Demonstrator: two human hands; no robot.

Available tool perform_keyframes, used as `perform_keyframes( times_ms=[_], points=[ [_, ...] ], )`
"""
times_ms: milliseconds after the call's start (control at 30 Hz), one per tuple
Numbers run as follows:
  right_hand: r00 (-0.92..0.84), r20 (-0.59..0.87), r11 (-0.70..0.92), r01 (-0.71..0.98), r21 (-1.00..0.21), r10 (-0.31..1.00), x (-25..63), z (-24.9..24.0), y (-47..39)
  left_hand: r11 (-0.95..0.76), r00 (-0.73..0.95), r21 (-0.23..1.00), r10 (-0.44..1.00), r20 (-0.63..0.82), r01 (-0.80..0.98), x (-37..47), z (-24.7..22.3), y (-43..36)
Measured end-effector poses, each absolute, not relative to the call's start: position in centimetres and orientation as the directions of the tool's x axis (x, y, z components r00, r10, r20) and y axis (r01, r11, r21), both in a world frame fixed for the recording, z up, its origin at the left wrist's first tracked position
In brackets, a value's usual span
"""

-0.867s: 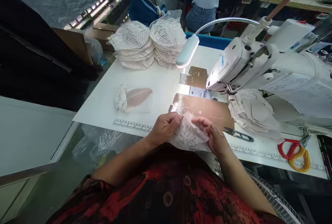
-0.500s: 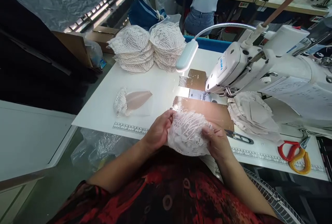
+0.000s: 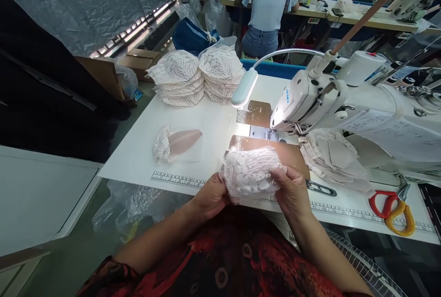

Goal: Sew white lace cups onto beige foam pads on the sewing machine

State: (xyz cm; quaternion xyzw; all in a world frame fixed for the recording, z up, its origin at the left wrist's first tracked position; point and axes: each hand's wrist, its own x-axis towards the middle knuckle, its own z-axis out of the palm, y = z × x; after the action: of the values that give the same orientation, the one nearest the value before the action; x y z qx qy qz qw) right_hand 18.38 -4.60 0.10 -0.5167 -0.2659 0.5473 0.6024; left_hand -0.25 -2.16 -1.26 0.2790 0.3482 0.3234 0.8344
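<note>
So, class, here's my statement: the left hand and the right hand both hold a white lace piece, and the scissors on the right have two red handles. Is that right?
Not quite: the scissors have one red handle and one yellow-orange handle, as the head view shows. The left hand and right hand do both hold a white lace piece.

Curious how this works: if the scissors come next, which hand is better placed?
Probably the right hand: it is nearer the scissors, which lie to its right. The left hand, farther away, might hold the lace piece both now grip.
</note>
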Motion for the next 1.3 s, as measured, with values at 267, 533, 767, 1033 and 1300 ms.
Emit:
perform_keyframes(
  times_ms=[267,533,767,1033,1300],
  points=[
    [-0.081,-0.200,-0.208,-0.119,-0.971,0.976,18.8,1.9,-5.2,-0.134,0.515,0.990,0.852,0.093,0.043,-6.1,2.8,0.9],
    [-0.128,-0.027,-0.011,0.121,-0.993,0.991,17.5,1.6,-5.2,-0.185,0.742,0.958,0.670,-0.040,0.219,-3.0,2.4,-0.2],
    [-0.024,-0.020,-0.016,0.171,-0.985,1.000,17.2,1.5,-4.9,-0.221,0.707,0.950,0.708,0.001,0.220,-3.2,2.6,-0.1],
    [-0.003,-0.019,-0.017,0.282,-0.959,1.000,17.1,1.3,-5.0,-0.181,0.657,0.956,0.754,-0.015,0.230,-2.1,2.3,0.3],
    [-0.101,-0.031,-0.015,0.155,-0.988,0.994,19.5,1.0,-4.4,0.007,0.626,0.992,0.775,-0.087,0.130,-1.0,1.7,0.9]
  ],
)
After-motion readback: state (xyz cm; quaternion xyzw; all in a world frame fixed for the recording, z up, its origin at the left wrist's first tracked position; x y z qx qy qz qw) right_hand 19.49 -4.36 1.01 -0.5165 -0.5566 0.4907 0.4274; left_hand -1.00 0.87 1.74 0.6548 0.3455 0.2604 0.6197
